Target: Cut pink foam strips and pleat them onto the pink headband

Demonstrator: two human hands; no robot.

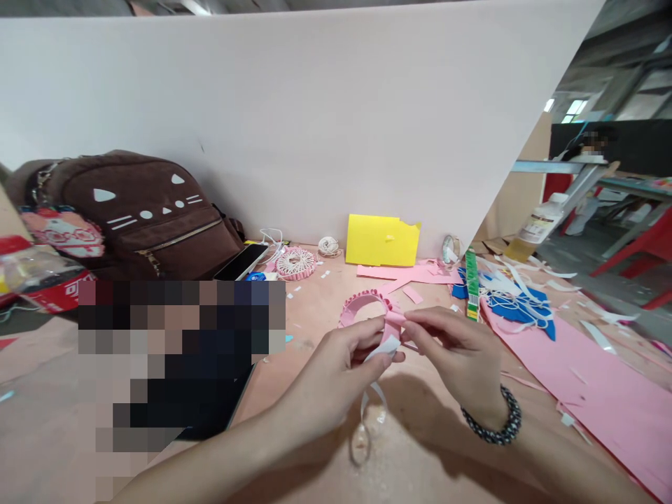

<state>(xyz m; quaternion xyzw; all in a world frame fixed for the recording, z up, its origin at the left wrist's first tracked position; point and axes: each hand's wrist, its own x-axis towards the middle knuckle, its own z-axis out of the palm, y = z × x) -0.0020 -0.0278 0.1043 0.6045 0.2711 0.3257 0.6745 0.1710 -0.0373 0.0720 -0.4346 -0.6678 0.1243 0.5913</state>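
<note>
Above the table, my left hand [341, 364] is closed around the near side of a pink ring [362, 301] that looks like craft paper or foam, with a row of small loops along its edge. A white strip [387, 346] lies under my left thumb, and its thin tail hangs down in a curl. My right hand [456, 350], with a dark beaded bracelet on the wrist, pinches a pink piece at the ring's right side. Fingers partly hide where that piece meets the ring.
A brown backpack [141, 210], phone [241, 262], finished-looking pink wheel [295, 263] and string ball [328, 246] sit left and behind. Yellow card [383, 240] leans on the white panel. At right are a green strip [472, 283], bottle [538, 227], blue scraps and pink sheet [593, 392].
</note>
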